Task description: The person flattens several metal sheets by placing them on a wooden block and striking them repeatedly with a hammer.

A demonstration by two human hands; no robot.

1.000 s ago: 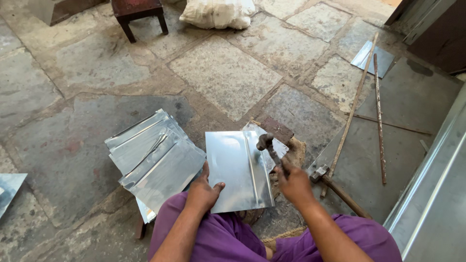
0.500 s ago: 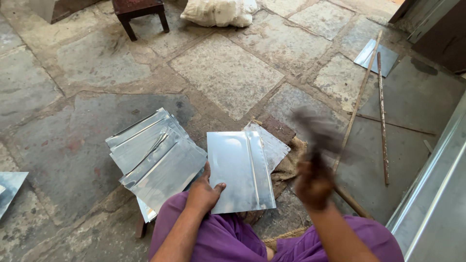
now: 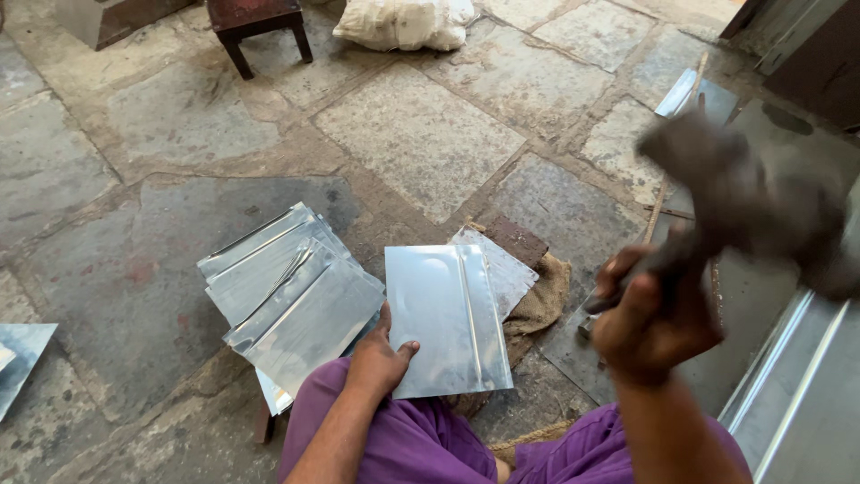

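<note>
A shiny metal sheet (image 3: 445, 323) with a raised fold along its right side lies in front of my knees. My left hand (image 3: 381, 358) rests flat on its lower left corner, thumb on the sheet. My right hand (image 3: 652, 318) is raised high to the right, shut on the handle of a hammer (image 3: 743, 193), whose dark head is blurred by motion above the hand. Under the sheet's right edge a dark block (image 3: 515, 237) sits on a piece of burlap (image 3: 542, 300).
A stack of several similar metal sheets (image 3: 291, 296) lies left of the worked sheet. A wooden stool (image 3: 260, 22) and a white sack (image 3: 403, 22) stand at the top. Thin rods (image 3: 667, 184) and a metal piece (image 3: 685, 90) lie right. A metal panel (image 3: 806, 403) borders the right edge.
My right hand has lifted the hammer from the sheet's folded edge up and to the right, closer to the camera. My left hand stays on the sheet.
</note>
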